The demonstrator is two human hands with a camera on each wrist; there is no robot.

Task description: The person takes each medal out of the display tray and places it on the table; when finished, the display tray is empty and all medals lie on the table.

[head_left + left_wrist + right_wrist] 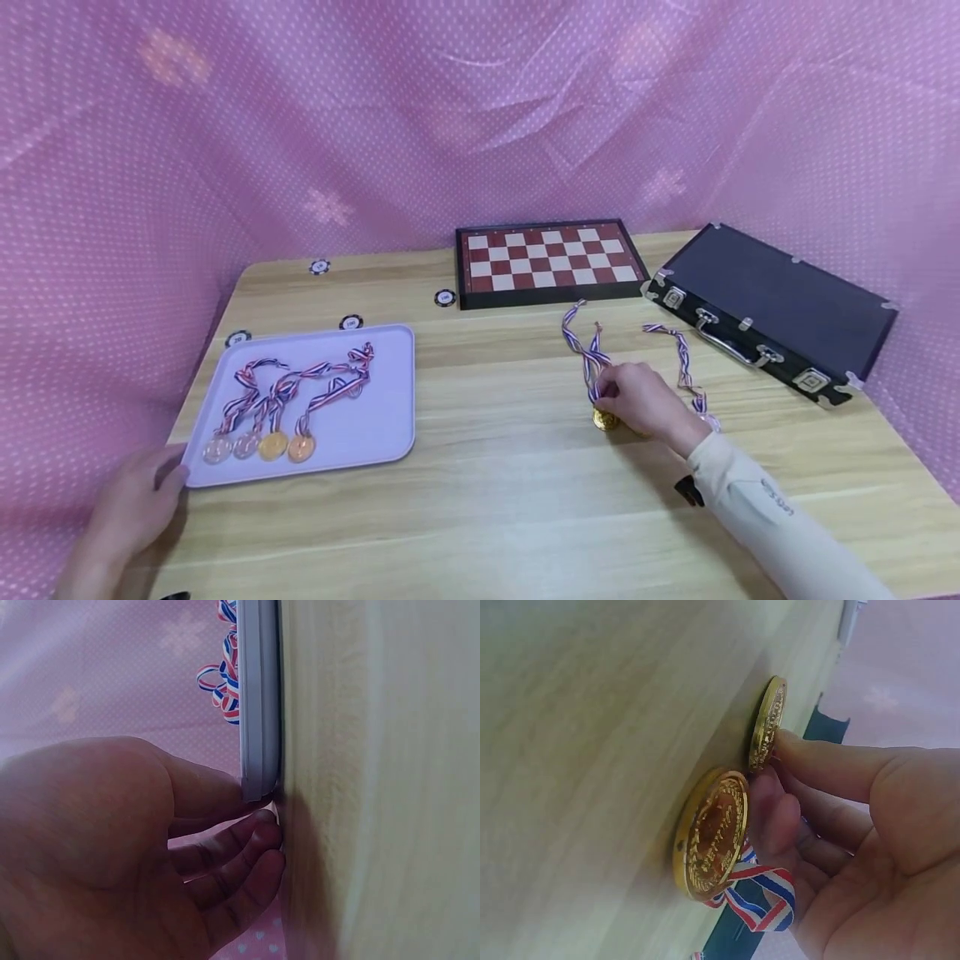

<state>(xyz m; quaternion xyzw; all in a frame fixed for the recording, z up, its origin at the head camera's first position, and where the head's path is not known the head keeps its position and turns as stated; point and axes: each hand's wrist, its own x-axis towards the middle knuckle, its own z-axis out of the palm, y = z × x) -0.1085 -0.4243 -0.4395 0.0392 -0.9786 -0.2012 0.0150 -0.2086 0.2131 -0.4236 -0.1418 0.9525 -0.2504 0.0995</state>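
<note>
At the near left corner of the lilac tray, my left hand holds the rim, thumb over it and other fingers low by the tabletop. On the tray, silver medals, a gold medal and a bronze-toned medal lie in a row with striped ribbons. My right hand pinches a gold medal where its ribbon joins, tilted over the wooden table. Beside those fingers is a second gold-coloured medal with a red, white and blue ribbon. A silver medal lies partly behind my right wrist.
A checkered game board lies at the back. To the right is a black case with metal latches and handle. Several poker chips, including one chip beside the board, lie around the tray. Pink dotted cloth surrounds the table.
</note>
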